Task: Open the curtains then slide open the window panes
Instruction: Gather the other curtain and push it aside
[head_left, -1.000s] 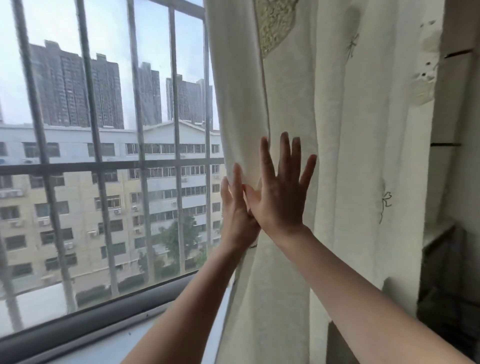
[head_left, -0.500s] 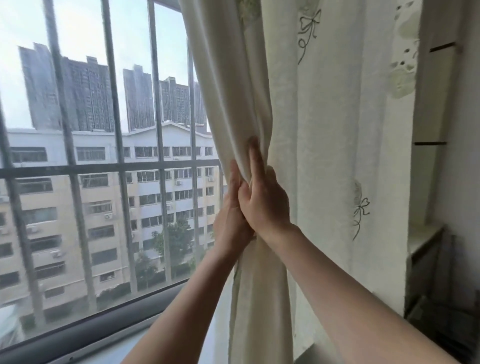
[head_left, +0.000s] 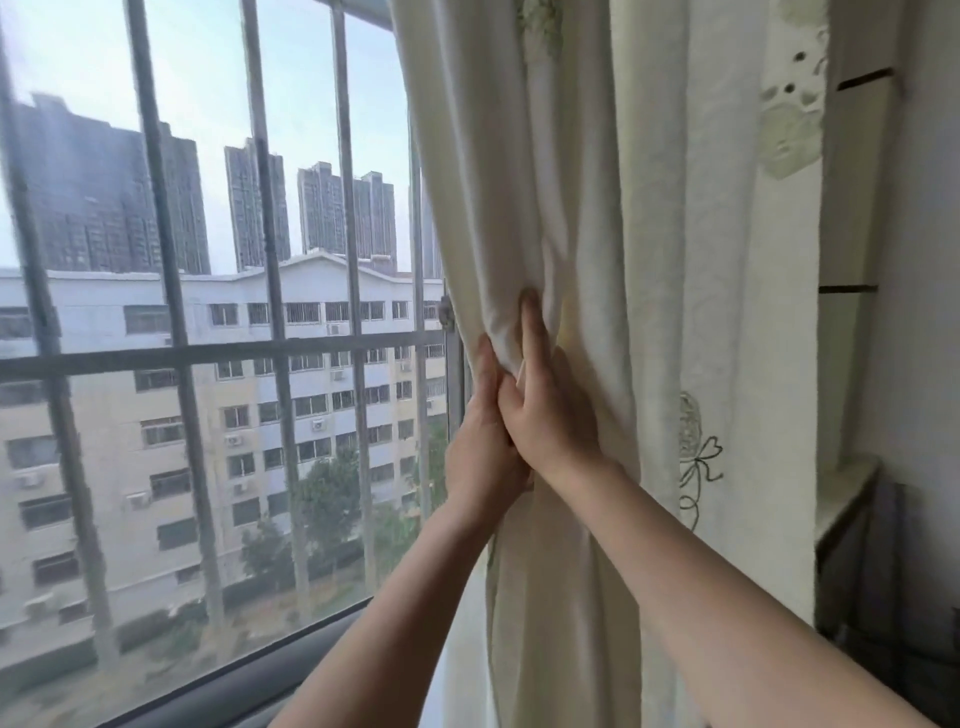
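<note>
A cream curtain (head_left: 649, 260) with embroidered bows hangs bunched at the right of the window. My right hand (head_left: 545, 410) grips its gathered left edge, fingers wrapped into the folds. My left hand (head_left: 480, 441) sits just left of it and partly behind, pressed against the same bunch of cloth. The window pane (head_left: 218, 208) to the left is uncovered, with metal bars (head_left: 171, 291) beyond the glass and buildings outside. The window's dark lower frame (head_left: 234, 686) runs along the bottom left.
A wall with dark shelf lines (head_left: 852, 288) stands to the right of the curtain. A pale ledge (head_left: 847, 493) and dark furniture (head_left: 893, 597) fill the lower right corner.
My right hand went from flat on the curtain with fingers spread to closed around the gathered edge. Both hands and the curtain edge have shifted right, baring more of the window.
</note>
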